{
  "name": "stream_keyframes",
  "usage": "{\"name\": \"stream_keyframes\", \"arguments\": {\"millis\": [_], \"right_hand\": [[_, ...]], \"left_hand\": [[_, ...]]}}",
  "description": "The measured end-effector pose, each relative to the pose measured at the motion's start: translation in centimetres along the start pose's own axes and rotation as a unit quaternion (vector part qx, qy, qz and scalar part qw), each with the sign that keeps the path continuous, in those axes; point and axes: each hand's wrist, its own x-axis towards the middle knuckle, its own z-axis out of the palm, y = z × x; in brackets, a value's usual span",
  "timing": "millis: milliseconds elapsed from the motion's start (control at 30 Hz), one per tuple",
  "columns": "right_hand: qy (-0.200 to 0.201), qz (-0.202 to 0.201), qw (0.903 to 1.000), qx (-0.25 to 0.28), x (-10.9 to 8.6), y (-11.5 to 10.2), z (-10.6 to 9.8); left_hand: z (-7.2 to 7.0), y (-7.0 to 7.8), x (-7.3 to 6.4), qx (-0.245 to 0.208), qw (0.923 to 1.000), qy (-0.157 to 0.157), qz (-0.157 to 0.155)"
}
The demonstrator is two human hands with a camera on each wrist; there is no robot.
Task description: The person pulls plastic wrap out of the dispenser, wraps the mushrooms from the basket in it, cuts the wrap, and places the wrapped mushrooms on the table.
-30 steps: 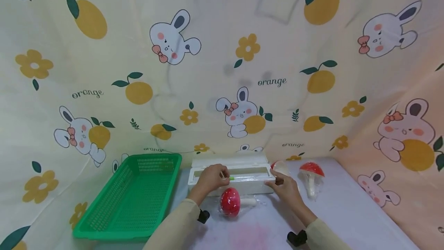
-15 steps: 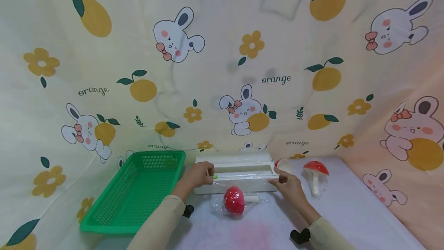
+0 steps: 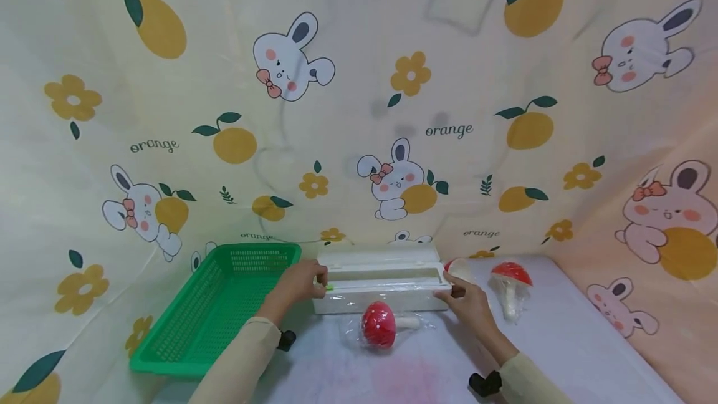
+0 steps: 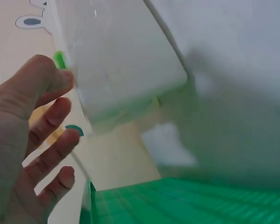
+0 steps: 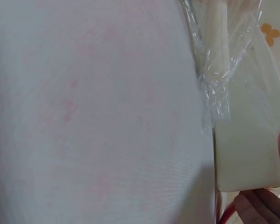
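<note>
A long white plastic-wrap dispenser box (image 3: 381, 302) stands on the table with its lid tipped back. Along its front top edge sits a small green slide cutter (image 4: 59, 59), near the left end. My left hand (image 3: 300, 281) pinches at this cutter with thumb and index finger, the other fingers loosely bent in the left wrist view. At the opposite end, my right hand (image 3: 467, 299) grips the box, thumb on its front and fingers round the end. Just in front lies a film-wrapped toy mushroom (image 3: 378, 325) with a red spotted cap; its wrapped stem (image 5: 217, 42) shows in the right wrist view.
A green perforated basket (image 3: 140, 360) stands left of the box. Another wrapped red-capped mushroom (image 3: 510, 292) lies to the right, and a third mushroom (image 3: 461, 269) is partly hidden behind my right hand. A printed curtain (image 3: 336, 117) hangs behind the table.
My left hand has slid leftward along the box's front edge with the green cutter, from near the middle to the left end. My right hand keeps its grip on the right end.
</note>
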Motion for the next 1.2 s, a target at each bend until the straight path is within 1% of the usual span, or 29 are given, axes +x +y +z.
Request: {"name": "stream_keyframes", "arguments": {"millis": [133, 233, 300, 433, 467, 533, 600, 700, 800, 867, 933, 1033, 1100, 1133, 1200], "right_hand": [[-0.003, 0.004, 1.0, 0.004, -0.1, 0.0, 0.0], [-0.004, 0.004, 0.9999, 0.008, -0.3, 0.0, -0.1], [-0.004, 0.003, 0.9999, 0.009, -0.3, 0.0, 0.0], [-0.005, 0.005, 0.9999, 0.009, -0.3, -0.1, 0.2], [-0.005, 0.007, 0.9999, 0.009, -0.3, -0.1, 0.3], [-0.009, 0.006, 0.9999, 0.009, -0.3, -0.1, 0.3], [-0.01, 0.007, 0.9999, 0.006, -0.4, -0.2, 0.3], [-0.008, 0.011, 0.9999, 0.004, -0.5, -0.1, 0.1], [-0.01, 0.018, 0.9998, -0.002, -0.6, 0.1, -0.1], [-0.015, 0.017, 0.9997, -0.003, -0.7, 0.2, -0.2], [-0.02, 0.017, 0.9996, -0.003, -0.7, 0.1, -0.2], [-0.018, 0.008, 0.9998, -0.002, -0.6, -0.1, -0.2], [-0.014, 0.003, 0.9999, -0.005, -0.6, -0.2, 0.0], [-0.01, -0.003, 0.9999, -0.008, -0.6, -0.3, 0.0], [0.0, -0.016, 0.9998, -0.012, -0.7, -0.4, 0.2]], "left_hand": [[0.0, -0.6, -0.4, 0.004, 0.9998, -0.006, -0.02], [-0.1, -0.7, -0.5, 0.02, 0.9995, -0.013, -0.022], [-0.3, -0.5, -0.5, 0.033, 0.9989, -0.02, -0.027], [-0.7, 0.2, -0.7, 0.072, 0.9966, -0.021, -0.035], [-0.8, 0.4, -0.8, 0.08, 0.9959, -0.02, -0.037], [-0.8, 0.6, -1.1, 0.096, 0.9944, -0.008, -0.043], [-0.9, 0.7, -1.3, 0.103, 0.9933, -0.002, -0.053], [-1.0, 1.1, -1.5, 0.108, 0.9923, 0.002, -0.059], [-1.1, 1.6, -1.7, 0.112, 0.9913, -0.002, -0.068], [-1.0, 2.1, -1.9, 0.115, 0.9903, 0.017, -0.076], [-0.8, 2.7, -2.1, 0.115, 0.9891, 0.052, -0.076], [0.0, 3.7, -2.1, 0.111, 0.9866, 0.107, -0.053], [0.5, 4.3, -2.1, 0.106, 0.9862, 0.121, -0.04], [0.7, 4.6, -2.1, 0.103, 0.9867, 0.12, -0.037], [1.3, 5.1, -2.1, 0.096, 0.9888, 0.105, -0.045]]}}
